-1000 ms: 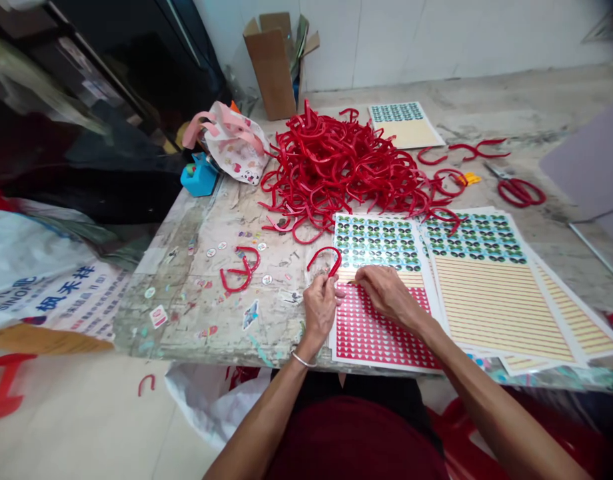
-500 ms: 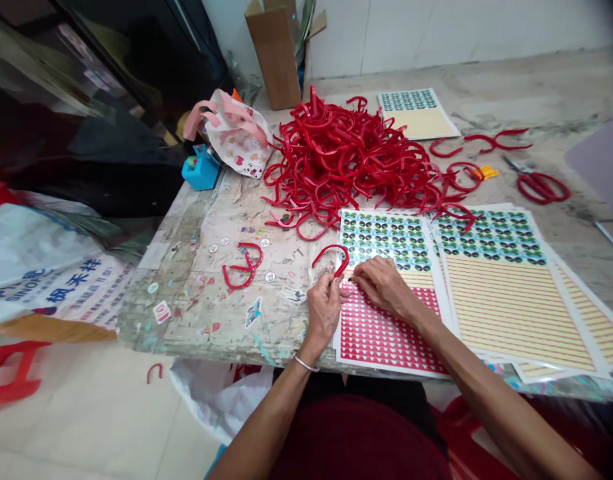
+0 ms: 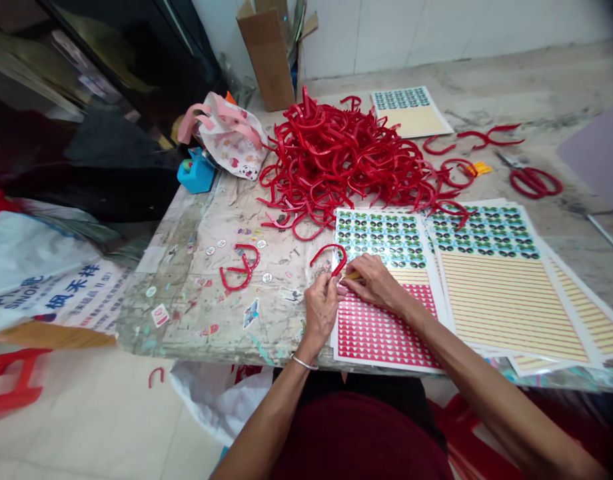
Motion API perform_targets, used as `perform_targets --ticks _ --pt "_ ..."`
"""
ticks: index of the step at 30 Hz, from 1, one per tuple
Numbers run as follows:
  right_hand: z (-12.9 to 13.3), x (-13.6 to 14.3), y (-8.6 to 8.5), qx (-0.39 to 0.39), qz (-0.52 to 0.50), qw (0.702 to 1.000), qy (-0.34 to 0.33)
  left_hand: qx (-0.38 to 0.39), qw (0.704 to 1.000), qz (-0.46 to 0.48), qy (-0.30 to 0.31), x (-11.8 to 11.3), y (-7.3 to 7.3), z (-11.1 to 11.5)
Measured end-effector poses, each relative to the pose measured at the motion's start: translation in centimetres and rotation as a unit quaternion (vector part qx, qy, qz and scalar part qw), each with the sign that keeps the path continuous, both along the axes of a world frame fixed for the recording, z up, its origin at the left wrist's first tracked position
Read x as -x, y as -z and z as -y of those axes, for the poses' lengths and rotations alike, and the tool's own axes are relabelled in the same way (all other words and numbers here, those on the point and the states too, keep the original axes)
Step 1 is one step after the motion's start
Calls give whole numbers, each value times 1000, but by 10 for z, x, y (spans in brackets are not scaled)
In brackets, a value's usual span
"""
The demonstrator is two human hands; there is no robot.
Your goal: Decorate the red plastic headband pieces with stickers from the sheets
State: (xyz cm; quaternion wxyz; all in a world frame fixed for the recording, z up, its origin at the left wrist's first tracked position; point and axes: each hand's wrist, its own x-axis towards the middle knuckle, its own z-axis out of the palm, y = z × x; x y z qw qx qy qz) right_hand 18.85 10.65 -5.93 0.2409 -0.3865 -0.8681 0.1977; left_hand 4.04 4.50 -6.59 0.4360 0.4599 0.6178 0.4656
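Note:
My left hand [image 3: 320, 303] is closed on one end of a red C-shaped plastic piece [image 3: 330, 248], whose curve points up and away from me. Close beside it, the fingers of my right hand [image 3: 374, 280] pinch a narrow yellow sticker strip [image 3: 353, 275] near the held end of the red piece. Whether the strip touches the piece I cannot tell. Under my right hand lies a sticker sheet [image 3: 381, 333] with green-blue, yellow-striped and red-and-white printed areas.
A large heap of red curved pieces [image 3: 341, 153] covers the table's middle. Two loose red pieces [image 3: 240, 268] lie left. More sticker sheets [image 3: 511, 307], red-handled scissors [image 3: 535, 181], a blue tape dispenser [image 3: 196, 175], a patterned bag [image 3: 234, 137] and a cardboard box [image 3: 267, 57] lie around.
My right fingers have moved slightly off the sheet's middle, and a yellow strip now shows between them. My left hand keeps the red piece. The whole view has shifted slightly.

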Motion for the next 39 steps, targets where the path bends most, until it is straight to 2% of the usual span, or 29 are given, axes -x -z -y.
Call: perform_targets --ticks 4,7,9,11,13,16,19,21,23,26,28,30,32,34,36,39 --pt "2 0 2 18 -50 998 14 -1 1000 3 3 0 -1 0" --pt "5 -2 0 77 -124 988 43 -3 1000 9 3 0 -1 1" --pt "4 -5 -6 147 -185 969 77 -6 1000 2 8 1 -1 1" --pt "-1 -13 -17 204 -258 937 120 -9 1000 -23 17 1 -1 1" --pt "-11 -25 -36 204 -347 901 164 -12 998 -50 25 1 0 1" --pt "-29 -47 -77 128 -471 850 197 -24 996 -74 32 1 -2 1" --pt "-41 -61 -122 84 -515 835 177 -42 994 -92 36 1 -7 1" --pt "-45 -63 -146 61 -519 838 159 -54 993 -102 38 0 -11 1" --pt "-46 -59 -162 36 -520 841 146 -66 991 -110 36 -1 -13 1" --pt "-40 -49 -173 25 -497 858 126 -58 995 -72 30 -2 -17 -1" --pt "-33 -42 -172 72 -433 892 106 -38 999 -24 28 0 -24 -2" --pt "-24 -35 -168 134 -342 926 84 -33 999 28 18 3 -40 -3" --pt "-15 -28 -162 158 -266 949 64 -57 995 87 -1 7 -64 -2" --pt "-8 -22 -158 142 -213 966 45 -96 987 133 -9 10 -91 -2" --pt "-3 -16 -157 106 -177 978 30 -114 978 172 10 10 -115 -3" --pt "1 -8 -157 44 -139 989 16 -121 966 225 28 6 -134 -5"
